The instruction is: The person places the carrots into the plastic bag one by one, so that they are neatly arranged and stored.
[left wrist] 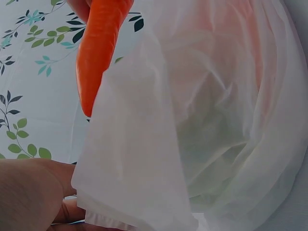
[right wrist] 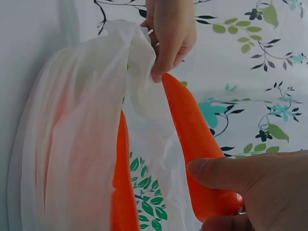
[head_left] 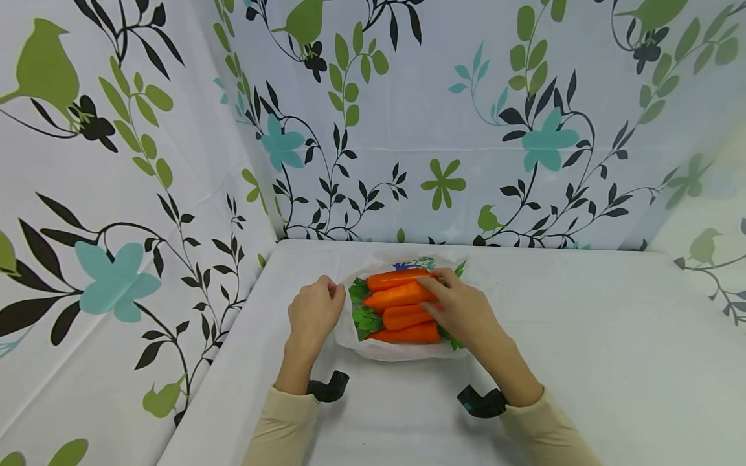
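Observation:
My right hand pinches an orange carrot near its thick end, thumb along its side. The carrot's narrow tip points toward my left hand and is raised above the bag's edge. That left hand grips the upper edge of a white plastic bag, its fingers partly hidden behind the film. Inside the bag's wide mouth several more carrots lie side by side, with green leaves around their ends. Through the thin film, orange and green show faintly.
A white cloth-covered table lies beneath the bag. Behind and to the left hang curtains printed with leaves, birds and flowers. Black wrist mounts sit at both cuffs. Green and blue print marks the bag's far side.

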`<state>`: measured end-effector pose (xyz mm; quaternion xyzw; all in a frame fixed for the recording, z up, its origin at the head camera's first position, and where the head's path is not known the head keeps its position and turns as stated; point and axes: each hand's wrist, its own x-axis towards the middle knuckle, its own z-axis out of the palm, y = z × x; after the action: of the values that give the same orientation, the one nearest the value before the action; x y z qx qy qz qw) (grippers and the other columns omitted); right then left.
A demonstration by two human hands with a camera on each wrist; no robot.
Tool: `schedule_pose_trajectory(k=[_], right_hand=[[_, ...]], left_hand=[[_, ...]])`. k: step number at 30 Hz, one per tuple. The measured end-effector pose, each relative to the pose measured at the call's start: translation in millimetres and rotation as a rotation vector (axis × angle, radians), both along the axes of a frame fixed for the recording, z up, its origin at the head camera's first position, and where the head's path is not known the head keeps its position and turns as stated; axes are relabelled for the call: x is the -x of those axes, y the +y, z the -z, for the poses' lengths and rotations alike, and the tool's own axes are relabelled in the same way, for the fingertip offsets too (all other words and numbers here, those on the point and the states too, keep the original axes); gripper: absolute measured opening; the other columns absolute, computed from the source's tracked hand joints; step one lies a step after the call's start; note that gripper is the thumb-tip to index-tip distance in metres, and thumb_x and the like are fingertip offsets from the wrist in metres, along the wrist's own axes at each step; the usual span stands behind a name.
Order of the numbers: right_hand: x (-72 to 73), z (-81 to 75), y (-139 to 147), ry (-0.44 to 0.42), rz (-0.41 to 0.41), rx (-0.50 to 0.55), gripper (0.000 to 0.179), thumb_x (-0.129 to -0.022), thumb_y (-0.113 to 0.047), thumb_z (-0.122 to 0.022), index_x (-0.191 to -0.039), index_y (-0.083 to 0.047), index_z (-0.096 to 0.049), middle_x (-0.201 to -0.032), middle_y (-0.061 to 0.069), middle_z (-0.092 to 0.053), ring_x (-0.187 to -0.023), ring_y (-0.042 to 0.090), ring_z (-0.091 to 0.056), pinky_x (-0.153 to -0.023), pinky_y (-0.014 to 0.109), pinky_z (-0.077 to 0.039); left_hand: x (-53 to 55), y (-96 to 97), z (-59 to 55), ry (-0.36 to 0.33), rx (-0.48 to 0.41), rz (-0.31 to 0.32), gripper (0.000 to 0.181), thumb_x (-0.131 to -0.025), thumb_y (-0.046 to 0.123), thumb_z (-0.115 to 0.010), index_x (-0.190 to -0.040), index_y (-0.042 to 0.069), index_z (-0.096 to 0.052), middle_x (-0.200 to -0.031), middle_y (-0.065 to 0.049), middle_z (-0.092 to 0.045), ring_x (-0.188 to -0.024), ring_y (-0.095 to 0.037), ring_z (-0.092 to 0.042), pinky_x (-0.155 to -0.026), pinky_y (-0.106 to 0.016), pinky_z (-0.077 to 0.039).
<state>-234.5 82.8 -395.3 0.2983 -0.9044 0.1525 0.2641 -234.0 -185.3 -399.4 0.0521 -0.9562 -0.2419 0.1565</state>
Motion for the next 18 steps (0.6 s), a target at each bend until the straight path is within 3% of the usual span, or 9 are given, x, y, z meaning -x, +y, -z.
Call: schedule_pose_trajectory(k=[3,6,14,18], right_hand=[[1.0,1.7,-3,0.045,-0.022,0.0,0.047,-0.079,-0.021,-0.085,-0.122,-0.013,-0.068,-0.121,0.014,-0.063,-0.056,0.018,-0.06,-0.056,0.027,-0.055],[1.7,4.1,-6,0.035,-0.032,-0.003,0.047,-0.08,-0.021,-0.085,-0.123,-0.013,-0.068,-0.121,0.015,-0.063,-0.058,0.018,-0.061,-0.059,0.027,-0.056],[5.3,12.6,-11,-0.119,0.053,-0.015,0.048,-0.084,-0.026,-0.081,-0.128,-0.014,-0.067,-0.123,0.014,-0.063,-0.074,0.023,-0.068,-0.072,0.034,-0.06],[9.1,17.2,-12,-0.168,0.108,-0.064,0.049,-0.086,-0.031,-0.078,-0.131,-0.016,-0.066,-0.126,0.013,-0.063,-0.073,0.024,-0.067,-0.073,0.036,-0.06]], left_hand=[[-0.4,0.7,-0.8,-0.002,-0.001,-0.003,0.026,-0.097,0.03,-0.056,-0.083,0.01,-0.063,-0.067,-0.005,-0.062,-0.055,-0.022,-0.055,-0.05,-0.032,-0.04],[-0.5,1.8,-0.5,-0.005,-0.003,-0.003,0.026,-0.098,0.03,-0.056,-0.083,0.009,-0.063,-0.067,-0.006,-0.062,-0.056,-0.022,-0.055,-0.05,-0.033,-0.041],[0.6,1.5,0.1,-0.01,0.002,-0.005,0.027,-0.098,0.031,-0.056,-0.083,0.009,-0.063,-0.067,-0.005,-0.061,-0.055,-0.022,-0.055,-0.05,-0.032,-0.04],[0.9,1.0,-0.2,-0.01,0.003,-0.003,0.027,-0.098,0.031,-0.056,-0.083,0.009,-0.063,-0.066,-0.005,-0.061,-0.055,-0.022,-0.055,-0.05,-0.031,-0.04]])
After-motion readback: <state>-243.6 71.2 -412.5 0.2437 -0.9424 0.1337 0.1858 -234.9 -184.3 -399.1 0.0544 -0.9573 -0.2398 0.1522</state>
